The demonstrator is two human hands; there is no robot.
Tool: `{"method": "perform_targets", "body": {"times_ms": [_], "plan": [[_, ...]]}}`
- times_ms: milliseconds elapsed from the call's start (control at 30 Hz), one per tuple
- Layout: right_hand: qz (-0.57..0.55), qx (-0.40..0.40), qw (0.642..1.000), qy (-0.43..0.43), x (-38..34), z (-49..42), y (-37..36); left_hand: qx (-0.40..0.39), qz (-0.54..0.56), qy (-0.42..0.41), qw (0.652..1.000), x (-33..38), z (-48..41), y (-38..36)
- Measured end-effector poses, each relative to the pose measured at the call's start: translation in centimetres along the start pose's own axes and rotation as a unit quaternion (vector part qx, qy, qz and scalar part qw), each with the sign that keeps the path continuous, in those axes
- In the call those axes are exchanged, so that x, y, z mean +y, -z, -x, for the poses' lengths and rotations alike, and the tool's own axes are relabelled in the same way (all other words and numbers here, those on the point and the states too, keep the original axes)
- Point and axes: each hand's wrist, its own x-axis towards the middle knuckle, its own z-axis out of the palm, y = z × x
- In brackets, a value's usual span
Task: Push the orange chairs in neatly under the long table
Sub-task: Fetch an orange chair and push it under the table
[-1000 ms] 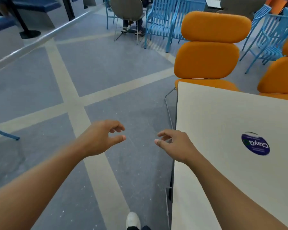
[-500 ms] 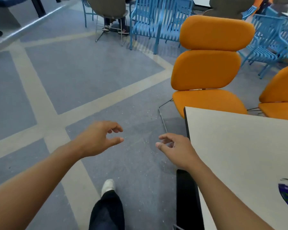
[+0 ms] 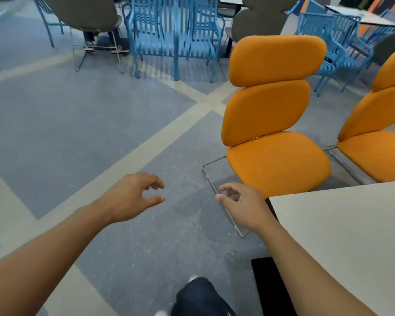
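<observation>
An orange padded chair (image 3: pixel 274 124) on a thin metal sled frame stands pulled out from the corner of the long white table (image 3: pixel 342 233), its seat clear of the tabletop. A second orange chair (image 3: pixel 379 133) stands to its right, cut off by the frame edge. My left hand (image 3: pixel 132 197) hovers over the floor with loosely curled fingers, holding nothing. My right hand (image 3: pixel 242 204) hangs just left of the table corner, short of the first chair's seat, fingers also loosely curled and empty.
Blue slatted metal chairs (image 3: pixel 173 35) and grey chairs (image 3: pixel 84 14) stand at the back, with a person's feet under one grey chair. More blue chairs (image 3: pixel 328 42) and a table lie behind the orange ones. Grey floor with beige stripes (image 3: pixel 128 160) spreads to the left.
I have stepped forward along the table's end. The orange chairs now look closer and their seats are fully uncovered. Both hands stay empty in front of me.
</observation>
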Motion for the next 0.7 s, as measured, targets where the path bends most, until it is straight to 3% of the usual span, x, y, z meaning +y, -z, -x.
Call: {"method": "perform_targets", "body": {"times_ms": [400,700], "plan": [[-0.009,0.043,0.996,-0.073,0.1,-22.2,2.9,-0.023,-0.001,-0.057,0.998,-3.5,-25.2,5.1],[-0.026,0.077,0.989,-0.123,-0.8,-38.4,10.1,-0.073,-0.005,-0.082,0.994,-3.0,-44.6,9.5]]}}
